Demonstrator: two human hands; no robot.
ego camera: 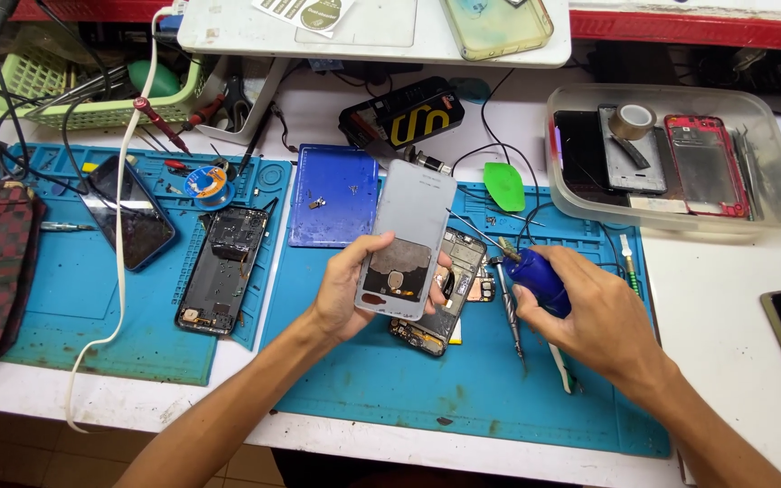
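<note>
**Grey back cover held upright over the opened phone, screwdriver waiting at its right**

The blue work mat [390, 380] served as the landmark. Off its left edge, on a second blue mat, lay a dark phone in a blue case [128, 212] and, nearer the divide, an opened phone with its boards bare [223, 271]. At the far left corner of the work mat sat a small blue tray [334, 206] with a few tiny parts on it.

Over the middle of the work mat, the left hand [350, 289] was closed around the lower end of a grey back cover [406, 239], thumb on the near face and fingers behind. The cover's long axis ran away from the person, tilted slightly to the right, with its inner side and a dark patch showing towards the camera. It was lifted clear of the mat. Directly beneath and just right of it lay another opened phone [449, 294], partly hidden by the cover, its long axis much the same.

Right of that phone, the right hand [589, 321] gripped a blue-handled screwdriver [540, 282], its thin shaft pointing up and left towards the cover's right edge. The tip was near the cover; contact could not be told. The right hand was the nearer one to the phone on the mat.

Beyond the mat's far right corner stood a clear plastic tub [770, 172] holding phone parts.
</note>
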